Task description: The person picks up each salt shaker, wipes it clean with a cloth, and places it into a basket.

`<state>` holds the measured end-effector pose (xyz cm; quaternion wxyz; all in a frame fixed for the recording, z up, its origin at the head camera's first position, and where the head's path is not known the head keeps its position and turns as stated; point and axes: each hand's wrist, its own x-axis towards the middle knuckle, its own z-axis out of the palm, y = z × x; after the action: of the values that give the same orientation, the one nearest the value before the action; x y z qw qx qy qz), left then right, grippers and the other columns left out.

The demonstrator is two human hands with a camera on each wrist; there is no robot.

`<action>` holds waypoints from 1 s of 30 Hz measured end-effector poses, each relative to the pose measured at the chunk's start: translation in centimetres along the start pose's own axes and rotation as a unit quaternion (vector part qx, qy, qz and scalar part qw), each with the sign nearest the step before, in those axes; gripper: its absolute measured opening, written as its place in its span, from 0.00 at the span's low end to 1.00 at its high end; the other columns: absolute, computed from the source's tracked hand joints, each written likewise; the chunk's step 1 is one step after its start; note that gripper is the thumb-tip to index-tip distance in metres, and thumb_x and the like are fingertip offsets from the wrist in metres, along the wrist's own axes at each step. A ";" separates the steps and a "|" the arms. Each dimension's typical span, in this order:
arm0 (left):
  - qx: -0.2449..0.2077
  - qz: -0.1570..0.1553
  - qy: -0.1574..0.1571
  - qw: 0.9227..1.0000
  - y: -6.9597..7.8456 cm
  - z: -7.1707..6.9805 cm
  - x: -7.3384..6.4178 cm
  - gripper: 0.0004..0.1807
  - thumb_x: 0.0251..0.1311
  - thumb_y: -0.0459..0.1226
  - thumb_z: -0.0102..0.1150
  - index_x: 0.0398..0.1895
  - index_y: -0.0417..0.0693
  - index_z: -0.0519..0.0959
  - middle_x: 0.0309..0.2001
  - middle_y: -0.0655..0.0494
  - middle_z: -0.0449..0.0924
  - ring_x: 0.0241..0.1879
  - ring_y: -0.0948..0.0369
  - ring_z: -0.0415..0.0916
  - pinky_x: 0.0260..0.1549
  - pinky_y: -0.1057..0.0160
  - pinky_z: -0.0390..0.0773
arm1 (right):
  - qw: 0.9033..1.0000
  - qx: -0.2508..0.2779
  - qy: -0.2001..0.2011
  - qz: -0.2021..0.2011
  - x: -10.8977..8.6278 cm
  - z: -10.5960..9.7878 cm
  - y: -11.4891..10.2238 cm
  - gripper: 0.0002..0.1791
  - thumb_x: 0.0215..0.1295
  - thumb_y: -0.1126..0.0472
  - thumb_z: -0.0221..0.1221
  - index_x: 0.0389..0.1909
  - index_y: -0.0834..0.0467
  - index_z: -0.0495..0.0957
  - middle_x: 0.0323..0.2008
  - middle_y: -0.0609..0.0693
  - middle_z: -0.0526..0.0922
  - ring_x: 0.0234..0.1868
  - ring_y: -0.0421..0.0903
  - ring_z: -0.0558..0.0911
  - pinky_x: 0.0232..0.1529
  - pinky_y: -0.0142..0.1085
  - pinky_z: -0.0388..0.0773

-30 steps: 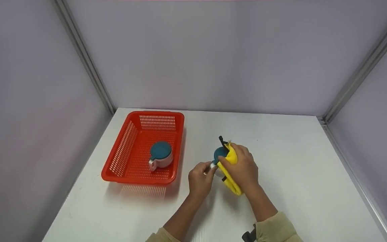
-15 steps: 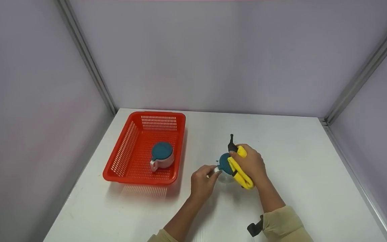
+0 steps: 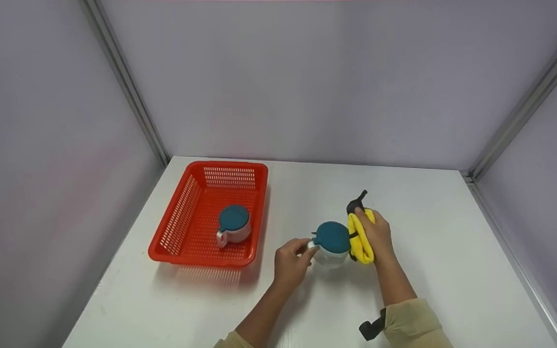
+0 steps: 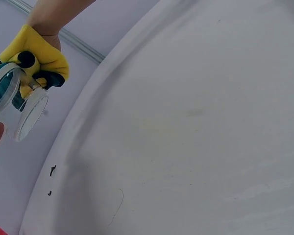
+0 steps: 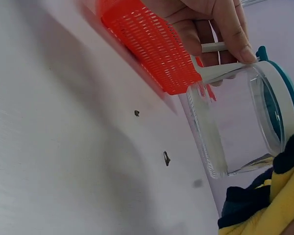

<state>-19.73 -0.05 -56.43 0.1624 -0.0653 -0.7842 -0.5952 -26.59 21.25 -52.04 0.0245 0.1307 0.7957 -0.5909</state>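
Note:
My left hand [image 3: 290, 265] pinches the white handle of a clear seasoning jar [image 5: 230, 122] between thumb and fingers. The jar has a white collar and a teal lid [image 3: 332, 237]; its clear base shows raised off the tabletop in the right wrist view. On the jar's right side, my right hand [image 3: 379, 237] grips a bunched yellow cloth [image 3: 361, 244] with black edging. A dark piece with a thin tip [image 3: 356, 205] sticks out above that hand. In the right wrist view the cloth lies right at the lid's rim.
A red perforated basket [image 3: 165, 253] stands to the left, with a second teal-lidded jar [image 3: 235, 232] upright inside. The white table [image 3: 418, 208] bears small dark specks [image 5: 166, 158]. Pale panels enclose its back and sides. A black device [image 3: 372, 329] hangs at the right cuff.
My right hand and the cloth have moved right, from over the jar to its side, uncovering the teal lid. The jar has shifted slightly right and towards me; my left hand keeps its handle.

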 end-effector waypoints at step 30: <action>0.077 0.032 0.029 0.996 0.1 0.3 0.5 0.08 0.56 0.29 0.66 0.39 0.47 0.87 0.27 0.63 0.81 0.28 0.70 0.74 0.26 0.71 0.79 | 0.847 -0.350 0.001 -0.401 -5.5 4.4 -2.6 0.32 0.64 0.36 0.58 0.65 0.45 0.74 0.64 0.46 0.76 0.63 0.49 0.75 0.58 0.51 0.76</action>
<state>-20.21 0.23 -56.26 0.2082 -0.0602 -0.8205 -0.5289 -22.45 15.44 -49.82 -0.1718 -0.2164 0.9327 -0.2317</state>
